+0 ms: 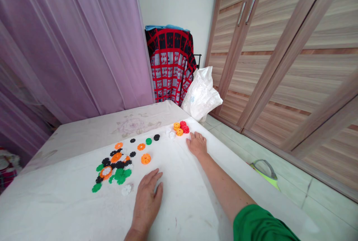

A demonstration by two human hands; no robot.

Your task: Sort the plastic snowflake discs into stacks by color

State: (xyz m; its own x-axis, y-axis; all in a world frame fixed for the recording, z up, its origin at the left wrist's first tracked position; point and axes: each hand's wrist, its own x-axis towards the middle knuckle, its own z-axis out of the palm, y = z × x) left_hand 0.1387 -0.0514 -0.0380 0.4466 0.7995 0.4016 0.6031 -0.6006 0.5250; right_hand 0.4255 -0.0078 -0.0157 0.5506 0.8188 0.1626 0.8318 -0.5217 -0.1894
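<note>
My left hand [147,196] rests over the white cloth with its fingers loosely apart and nothing in it. Just beyond its fingertips lies an orange notched disc [145,158]. My right hand [198,144] reaches toward the far right edge, fingers spread, and no object shows in it. Close to its fingertips sit red discs [184,127], beside yellow-orange discs [179,132] and white discs [170,134]. Left of my left hand spreads a mixed heap of black, orange, white and green discs [120,176]. A green disc [148,141] and a black disc [156,137] lie between the groups.
The table's floral cover [92,131] shows beyond the white cloth [179,189]. A white plastic bag [201,95] stands past the far corner, near a chair draped with red checked fabric [170,66]. Wooden wardrobes [268,54] line the right; a purple curtain [84,40] hangs left.
</note>
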